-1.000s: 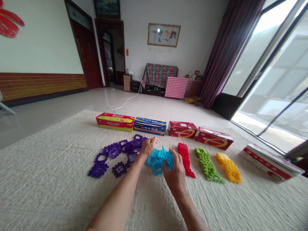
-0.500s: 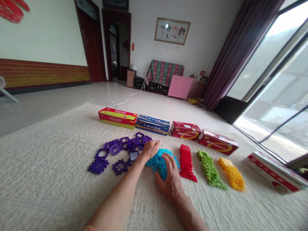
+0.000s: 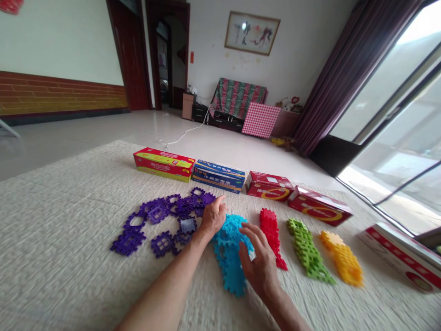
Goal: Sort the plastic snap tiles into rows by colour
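Note:
A pile of light-blue interlocking plastic tiles (image 3: 231, 262) lies on the mat between my hands, with notched edges and some pieces overlapping. My left hand (image 3: 213, 216) rests at the pile's upper left side, fingers curved against it and partly hidden from view. On the other side my right hand (image 3: 261, 259) is open, its fingers and thumb apart over the pile's right edge. Left of my left hand are scattered purple tiles (image 3: 157, 214), several with window-like frames. Just beyond my right hand is a row of red tiles (image 3: 269, 225).
Green tiles (image 3: 306, 250) and yellow tiles (image 3: 342, 259) lie in strips to the right. Behind stand a red-yellow box (image 3: 163, 165), a blue box (image 3: 218, 176) and two dark red boxes (image 3: 270, 186). A red-white box (image 3: 401, 257) sits far right on the textured mat (image 3: 69, 220).
The blue tiles now stretch further toward me, with a long part showing between my arms. My right hand has shifted right and slightly down, and the view has tilted down a little.

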{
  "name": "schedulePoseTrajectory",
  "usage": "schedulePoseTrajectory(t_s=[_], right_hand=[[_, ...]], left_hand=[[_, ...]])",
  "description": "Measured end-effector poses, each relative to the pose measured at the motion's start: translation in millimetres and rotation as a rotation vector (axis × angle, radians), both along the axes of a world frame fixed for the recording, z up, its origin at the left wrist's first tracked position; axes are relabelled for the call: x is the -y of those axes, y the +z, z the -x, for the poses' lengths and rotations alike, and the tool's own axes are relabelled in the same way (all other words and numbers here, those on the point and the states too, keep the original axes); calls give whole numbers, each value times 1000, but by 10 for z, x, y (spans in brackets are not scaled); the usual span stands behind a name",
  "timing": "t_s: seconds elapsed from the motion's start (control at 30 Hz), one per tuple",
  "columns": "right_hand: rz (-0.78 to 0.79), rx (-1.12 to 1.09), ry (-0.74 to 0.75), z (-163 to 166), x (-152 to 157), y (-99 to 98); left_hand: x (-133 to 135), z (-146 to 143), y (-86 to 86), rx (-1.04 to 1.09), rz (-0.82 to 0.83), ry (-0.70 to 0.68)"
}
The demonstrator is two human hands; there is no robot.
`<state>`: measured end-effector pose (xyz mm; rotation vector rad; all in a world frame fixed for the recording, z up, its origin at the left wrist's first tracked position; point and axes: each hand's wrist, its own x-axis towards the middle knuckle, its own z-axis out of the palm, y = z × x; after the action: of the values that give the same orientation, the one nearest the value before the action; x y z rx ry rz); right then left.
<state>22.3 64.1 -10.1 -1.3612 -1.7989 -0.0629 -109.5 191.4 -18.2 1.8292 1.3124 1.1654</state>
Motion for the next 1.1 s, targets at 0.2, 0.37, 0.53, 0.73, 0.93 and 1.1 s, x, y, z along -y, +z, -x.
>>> schedulePoseTrajectory(t_s=[0.2, 0.37, 0.53, 0.73, 0.93, 1.1], right_hand=[[197, 231, -16, 46, -238, 225], [265, 272, 18, 67, -194, 221], [231, 241, 106, -3, -139, 291], [146, 156, 114, -100, -202, 331], [66, -51, -73, -245, -298, 214], [110, -233, -139, -339, -370, 156]], left_hand=[[8, -16, 10, 20, 1, 20], [-7, -6, 3, -49, -11, -124], [-25, 9, 3, -58, -13, -353], [-8, 24, 95, -105, 52, -440], [-16, -9, 53, -278, -98, -506], [5, -42, -1, -411, -214, -505]])
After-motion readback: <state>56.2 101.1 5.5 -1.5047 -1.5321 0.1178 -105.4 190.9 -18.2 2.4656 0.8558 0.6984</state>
